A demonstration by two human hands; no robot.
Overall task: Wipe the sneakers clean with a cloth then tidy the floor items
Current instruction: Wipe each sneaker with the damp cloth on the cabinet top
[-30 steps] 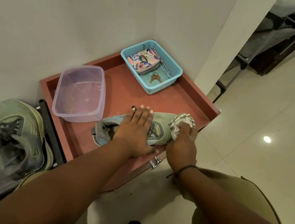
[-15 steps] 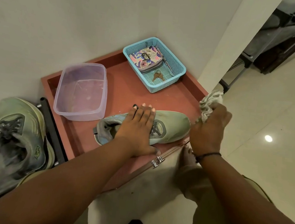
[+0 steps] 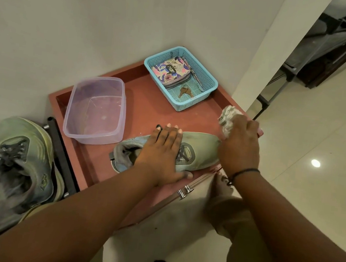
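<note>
Head view: my right hand, gripping the cloth, is back down at the toe after lifting off; left hand flat, pinning the sneaker on the red tray. Wiping continues.

two sneakers, one cloth, one basket, one tub

A clear tub sits beyond the left hand. A blue basket holds keys and a pouch, beyond both hands.

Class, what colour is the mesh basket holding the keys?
Light blue basket, clearest in the head view.
</note>
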